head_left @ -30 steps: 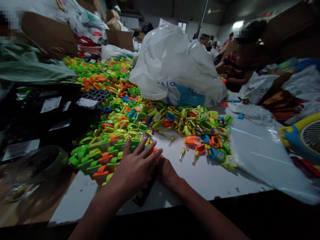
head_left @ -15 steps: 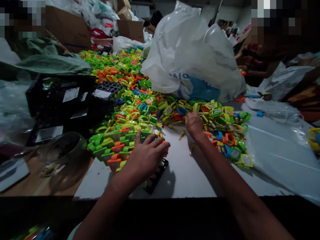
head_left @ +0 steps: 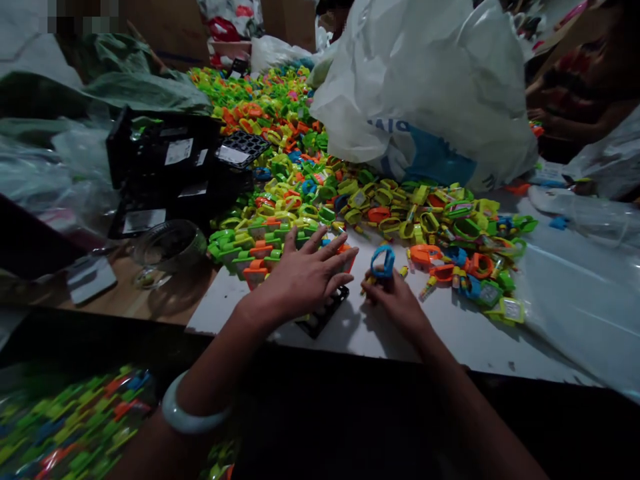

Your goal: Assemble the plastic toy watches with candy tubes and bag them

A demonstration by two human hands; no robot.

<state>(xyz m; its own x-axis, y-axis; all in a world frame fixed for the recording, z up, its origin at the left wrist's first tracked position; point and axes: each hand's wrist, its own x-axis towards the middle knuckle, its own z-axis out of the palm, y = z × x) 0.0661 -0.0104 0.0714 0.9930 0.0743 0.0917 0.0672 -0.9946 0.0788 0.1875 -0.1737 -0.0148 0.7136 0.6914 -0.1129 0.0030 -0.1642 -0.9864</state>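
- Blue toy watch point(head_left: 382, 261) is held just above the white counter point(head_left: 500, 350), at three o'clock from the left hand point(head_left: 306, 275) and apart from the loose toys point(head_left: 425, 223).
- Since half a second ago, the right hand point(head_left: 397, 300) has been drawn back from the loose toys toward six o'clock, with the blue toy watch now raised; one piece is thus parted from the others and brought nearer the toy rows point(head_left: 260, 250).
- By the right grip, the toy's lower end is pinched between thumb and fingers; the exact contact is hidden.
- The left grip is spread, palm down over the toy rows; nothing is seen pinched by it.
- At five o'clock from the left hand, a stiff black tray point(head_left: 320, 323) with pale rounded cells is partly covered.
- The blue loop looks smooth, moulded in plastic; green, yellow and orange loops are heaped beyond.
- Small clear tubes point(head_left: 429, 287) are scattered toward two o'clock from the right hand.
- Toward twelve, a crumpled, translucent bag point(head_left: 425, 87) is slumped behind the loose toys.
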